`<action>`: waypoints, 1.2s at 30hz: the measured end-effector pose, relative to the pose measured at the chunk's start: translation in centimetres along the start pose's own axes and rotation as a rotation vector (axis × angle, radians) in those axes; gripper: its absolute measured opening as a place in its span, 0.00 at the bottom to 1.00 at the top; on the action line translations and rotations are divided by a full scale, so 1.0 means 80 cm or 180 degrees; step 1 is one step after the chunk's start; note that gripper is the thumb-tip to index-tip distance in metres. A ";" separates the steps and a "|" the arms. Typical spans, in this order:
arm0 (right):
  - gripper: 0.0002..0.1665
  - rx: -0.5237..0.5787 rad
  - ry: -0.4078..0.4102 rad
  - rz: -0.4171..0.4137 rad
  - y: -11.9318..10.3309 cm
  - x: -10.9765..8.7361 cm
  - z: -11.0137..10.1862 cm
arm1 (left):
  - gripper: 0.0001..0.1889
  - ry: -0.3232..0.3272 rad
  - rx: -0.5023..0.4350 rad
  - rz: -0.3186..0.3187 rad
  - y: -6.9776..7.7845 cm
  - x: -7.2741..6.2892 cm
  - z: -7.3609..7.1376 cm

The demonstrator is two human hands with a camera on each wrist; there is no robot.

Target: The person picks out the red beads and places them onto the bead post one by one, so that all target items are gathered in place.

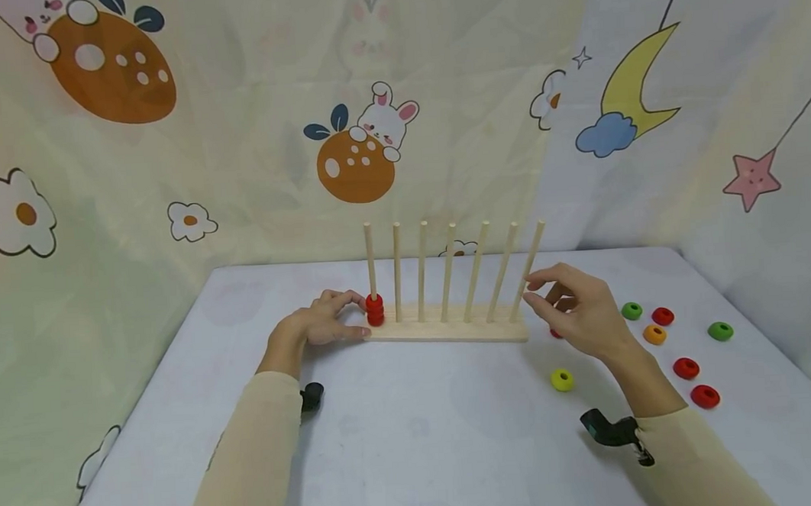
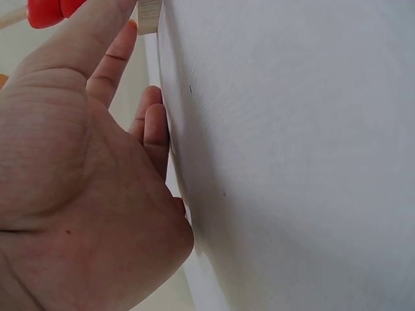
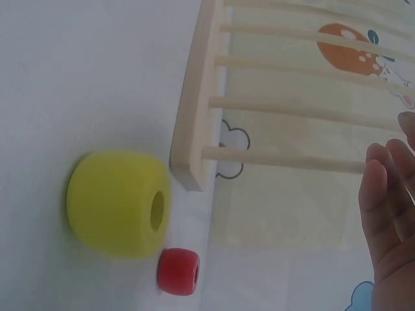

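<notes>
A wooden peg rack (image 1: pixel 444 330) stands on the table with several upright pegs. Red beads (image 1: pixel 375 310) are stacked on its leftmost peg. My left hand (image 1: pixel 319 320) is at that end, its thumb and fingers touching the base beside the stack; in the left wrist view the fingers (image 2: pixel 111 65) look fairly straight. Near the rightmost peg (image 1: pixel 530 265) is my right hand (image 1: pixel 579 305), thumb apart from the bent forefinger, no bead visible between them. In the right wrist view its fingertips (image 3: pixel 375 184) are close to the peg's upper end. A yellow bead (image 3: pixel 117 204) lies below.
Loose beads lie at the right: a green bead (image 1: pixel 632 311), an orange bead (image 1: pixel 654 335), a red bead (image 1: pixel 705 397) and several others. One red bead (image 3: pixel 177 271) is partly hidden by my right hand in the head view. A patterned cloth (image 1: pixel 248 139) hangs behind the table.
</notes>
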State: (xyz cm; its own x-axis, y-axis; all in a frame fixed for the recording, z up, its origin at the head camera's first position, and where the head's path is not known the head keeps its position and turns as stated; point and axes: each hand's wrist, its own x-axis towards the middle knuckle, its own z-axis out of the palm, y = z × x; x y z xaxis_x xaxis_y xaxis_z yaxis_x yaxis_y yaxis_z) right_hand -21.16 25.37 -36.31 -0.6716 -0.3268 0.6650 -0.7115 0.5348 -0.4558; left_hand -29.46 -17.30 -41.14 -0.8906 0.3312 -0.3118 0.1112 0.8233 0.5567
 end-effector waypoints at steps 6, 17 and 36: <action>0.22 -0.0163 -0.0106 0.0279 0.012 -0.014 -0.008 | 0.29 0.0004 -0.0019 0.0020 0.001 -0.001 0.000; 0.24 -0.0667 -0.0290 0.0602 0.026 -0.031 -0.019 | 0.29 0.0005 -0.0016 0.0024 -0.001 0.000 -0.001; 0.27 -0.0783 -0.0852 0.1166 0.041 -0.045 -0.032 | 0.29 0.0032 0.0096 0.0033 0.000 -0.002 0.000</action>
State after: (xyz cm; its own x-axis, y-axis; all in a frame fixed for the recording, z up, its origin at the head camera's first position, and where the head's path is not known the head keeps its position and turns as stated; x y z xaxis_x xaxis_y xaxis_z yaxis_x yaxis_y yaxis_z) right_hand -20.55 30.31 -38.64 -0.9199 -0.2546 0.2984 -0.3718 0.8084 -0.4564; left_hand -29.30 -17.33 -41.07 -0.8937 0.3351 -0.2982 0.1335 0.8334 0.5363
